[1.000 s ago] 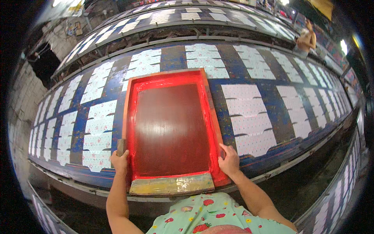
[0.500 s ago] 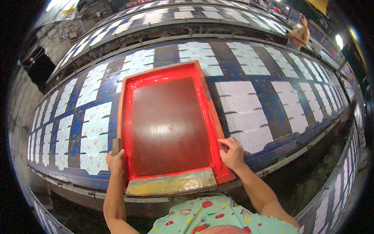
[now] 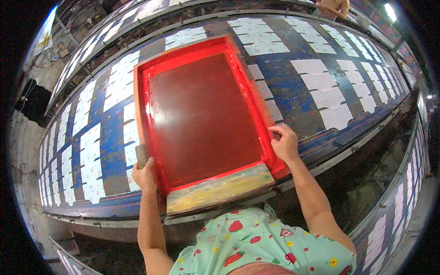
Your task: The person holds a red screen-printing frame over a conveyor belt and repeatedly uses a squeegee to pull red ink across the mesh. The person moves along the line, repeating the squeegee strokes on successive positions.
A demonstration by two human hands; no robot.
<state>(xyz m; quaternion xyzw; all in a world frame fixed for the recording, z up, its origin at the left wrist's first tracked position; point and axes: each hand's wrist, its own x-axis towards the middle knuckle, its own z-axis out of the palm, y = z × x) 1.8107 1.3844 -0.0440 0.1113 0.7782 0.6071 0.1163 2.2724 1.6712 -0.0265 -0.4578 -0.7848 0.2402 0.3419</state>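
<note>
Red screen [image 3: 204,119] has the left hand [image 3: 144,177] clamped on its side; can't tell the right hand's [image 3: 286,145] grip. Left sheets [image 3: 90,149] look pink-patterned, right sheets [image 3: 323,94] maybe only dotted.

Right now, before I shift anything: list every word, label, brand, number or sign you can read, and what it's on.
Readable text: none.
Shirt: tiny letter-like marks, too small to read.
Pale sheet at upper left: yellow marks, too blurred to tell if they are lettering.
Red-edged frame: no lettering visible.
White panels: small motifs, no lettering I can make out.
</note>
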